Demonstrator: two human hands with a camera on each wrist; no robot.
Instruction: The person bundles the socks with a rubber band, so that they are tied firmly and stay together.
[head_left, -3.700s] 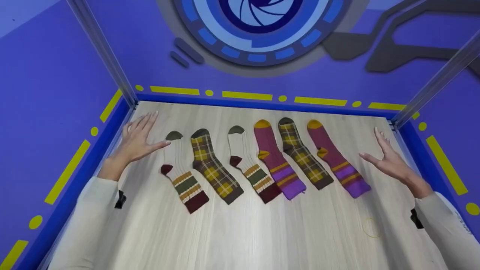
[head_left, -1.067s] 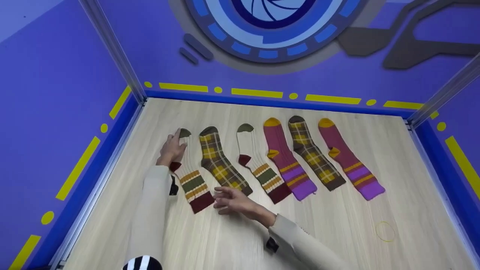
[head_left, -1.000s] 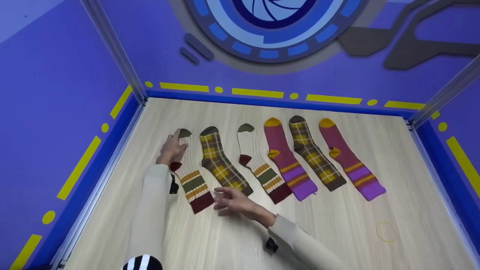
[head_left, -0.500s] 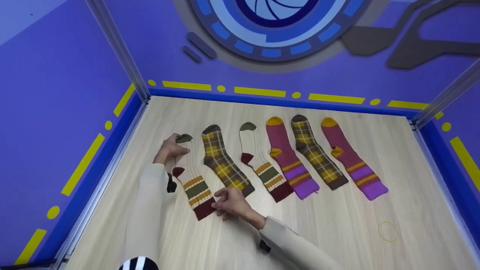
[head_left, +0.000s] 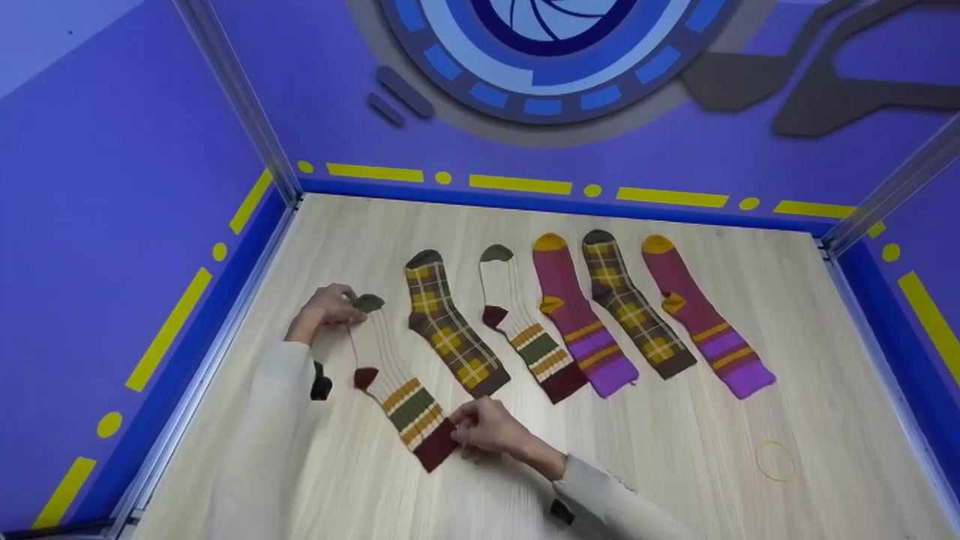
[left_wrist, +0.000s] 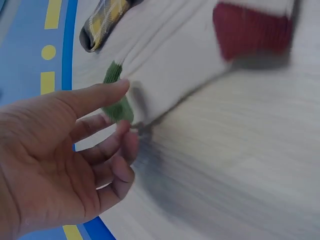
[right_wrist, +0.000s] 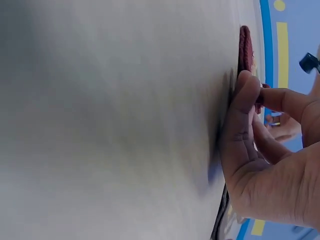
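A cream sock [head_left: 382, 341] with an olive toe, dark red heel, striped leg and dark red cuff lies stretched between both hands. My left hand [head_left: 328, 306] pinches its toe end; in the left wrist view, the thumb lies over the green toe [left_wrist: 120, 109] with the fingers curled beneath. At the other end, my right hand [head_left: 491, 429] pinches the corner of the cuff [head_left: 436, 448]. The right wrist view shows the dark red cuff edge [right_wrist: 245, 47] between thumb and fingers. A brown and yellow plaid sock [head_left: 450, 330] lies flat just right of it.
Farther right lie another cream sock [head_left: 517, 322], a maroon and purple sock [head_left: 574, 315], a second plaid sock [head_left: 630, 307] and a second maroon and purple sock [head_left: 701, 319]. A thin yellow ring [head_left: 775, 460] rests near the right front. Blue walls [head_left: 525, 161] enclose the table.
Both hands came in from the sides to the leftmost cream sock and took hold of its toe and cuff. That sock has since slid toward the front and slightly right; the others stayed put.
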